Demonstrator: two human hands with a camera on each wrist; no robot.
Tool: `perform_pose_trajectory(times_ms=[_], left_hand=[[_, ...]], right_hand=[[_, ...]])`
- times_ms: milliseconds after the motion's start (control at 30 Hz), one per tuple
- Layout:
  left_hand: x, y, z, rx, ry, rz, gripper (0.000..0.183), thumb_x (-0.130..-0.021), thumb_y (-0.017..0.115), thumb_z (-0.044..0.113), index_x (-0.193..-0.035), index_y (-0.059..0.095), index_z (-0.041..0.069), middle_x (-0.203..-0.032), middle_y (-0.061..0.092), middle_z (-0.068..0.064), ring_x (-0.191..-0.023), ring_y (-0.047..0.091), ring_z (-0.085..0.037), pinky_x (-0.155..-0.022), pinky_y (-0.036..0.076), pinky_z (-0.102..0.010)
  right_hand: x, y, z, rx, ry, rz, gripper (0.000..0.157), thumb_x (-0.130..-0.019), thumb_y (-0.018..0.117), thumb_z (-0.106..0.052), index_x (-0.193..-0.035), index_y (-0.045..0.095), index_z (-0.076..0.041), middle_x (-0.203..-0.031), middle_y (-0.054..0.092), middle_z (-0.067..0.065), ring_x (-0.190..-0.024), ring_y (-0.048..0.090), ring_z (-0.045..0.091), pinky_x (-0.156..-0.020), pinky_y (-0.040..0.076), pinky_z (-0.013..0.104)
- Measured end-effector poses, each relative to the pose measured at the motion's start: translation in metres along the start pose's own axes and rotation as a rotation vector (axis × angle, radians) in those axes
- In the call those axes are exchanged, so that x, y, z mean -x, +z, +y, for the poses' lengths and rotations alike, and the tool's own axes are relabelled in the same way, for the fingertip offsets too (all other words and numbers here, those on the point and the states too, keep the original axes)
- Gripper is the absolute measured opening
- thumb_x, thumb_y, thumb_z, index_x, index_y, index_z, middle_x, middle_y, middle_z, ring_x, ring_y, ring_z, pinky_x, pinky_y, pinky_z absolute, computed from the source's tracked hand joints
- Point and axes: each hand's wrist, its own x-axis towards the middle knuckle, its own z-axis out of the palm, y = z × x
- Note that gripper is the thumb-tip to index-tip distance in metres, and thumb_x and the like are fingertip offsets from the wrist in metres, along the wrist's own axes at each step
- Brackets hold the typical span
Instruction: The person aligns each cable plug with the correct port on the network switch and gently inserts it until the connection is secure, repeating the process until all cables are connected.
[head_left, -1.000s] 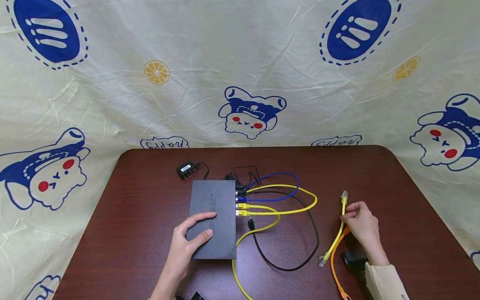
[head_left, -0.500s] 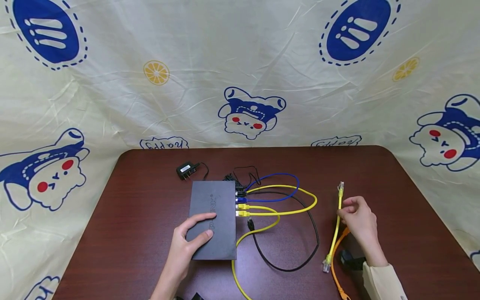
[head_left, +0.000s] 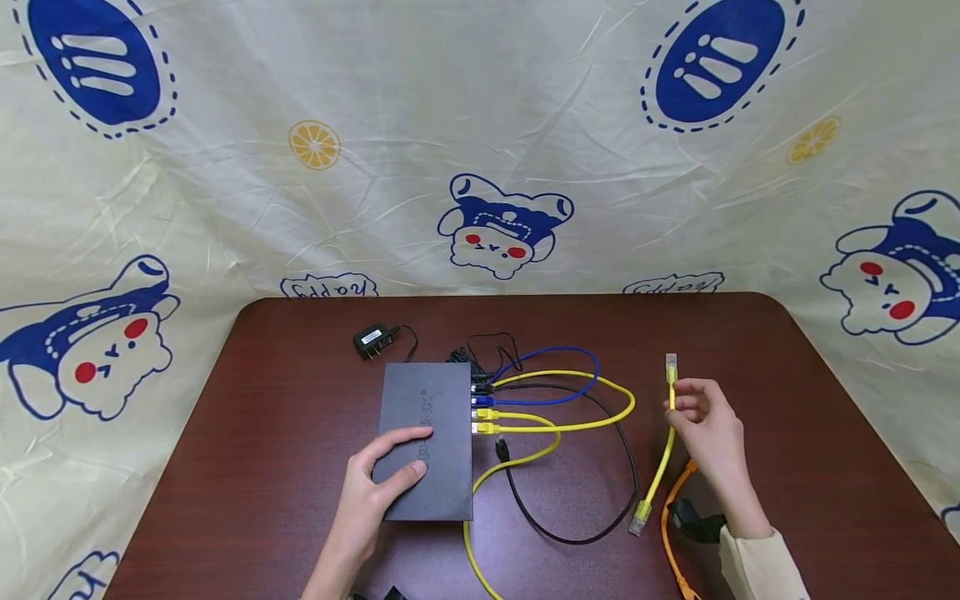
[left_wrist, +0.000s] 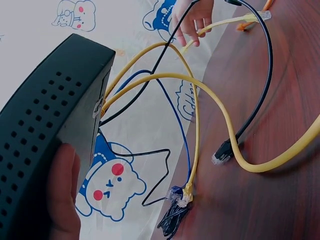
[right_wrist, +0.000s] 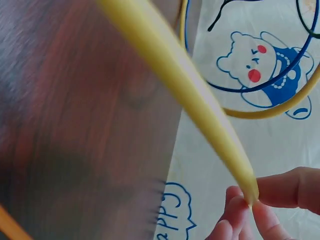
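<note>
My left hand [head_left: 367, 492] holds a dark grey network switch [head_left: 442, 467] by its left side, thumb and index finger lying over the top face. In the left wrist view the switch's vented side [left_wrist: 45, 115] fills the left, with a finger along its edge. Yellow plugs [head_left: 486, 427] and a blue plug [head_left: 483, 401] sit in the ports on its right side. My right hand [head_left: 712, 429] pinches a short yellow Ethernet cable [head_left: 660, 467] just below its upper clear plug [head_left: 671, 367]. The cable's other plug hangs toward the lower left. The pinch also shows in the right wrist view, around the yellow cable [right_wrist: 200, 110].
An orange cable [head_left: 666, 525] lies beside the right wrist. A black cable [head_left: 577, 540] with a loose plug curves between the hands. Blue [head_left: 562, 348] and yellow [head_left: 607, 379] loops extend right of the switch. A black power adapter [head_left: 372, 340] lies at the table's back left.
My right hand has moved left and slightly toward the back with the yellow Ethernet cable, away from the orange cable. The cable's lower plug has swung left. The left hand and switch stay put.
</note>
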Motion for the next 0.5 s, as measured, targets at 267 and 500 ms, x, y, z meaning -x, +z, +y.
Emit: perform_pose_trajectory(times_ms=[267, 500], left_hand=[[0.0, 0.0, 0.0, 0.0, -0.006, -0.002, 0.032, -0.081, 0.069, 0.0, -0.113, 0.069, 0.006, -0.118, 0.064, -0.004, -0.111, 0.052, -0.022, -0.089, 0.042, -0.029], [0.001, 0.001, 0.0, 0.001, -0.008, -0.003, 0.032, -0.081, 0.069, 0.0, -0.113, 0.069, 0.006, -0.118, 0.064, -0.004, -0.111, 0.051, -0.022, -0.09, 0.041, -0.029]], right_hand=[[0.003, 0.0, -0.011, -0.078, -0.017, -0.02, 0.036, -0.088, 0.065, -0.003, -0.12, 0.048, 0.001, -0.089, 0.064, 0.014, -0.066, 0.058, -0.003, -0.057, 0.046, 0.017], [0.004, 0.003, -0.016, -0.291, -0.035, -0.065, 0.038, -0.093, 0.059, 0.0, -0.124, 0.038, 0.003, -0.082, 0.064, 0.003, -0.062, 0.067, 0.01, -0.057, 0.053, 0.024]])
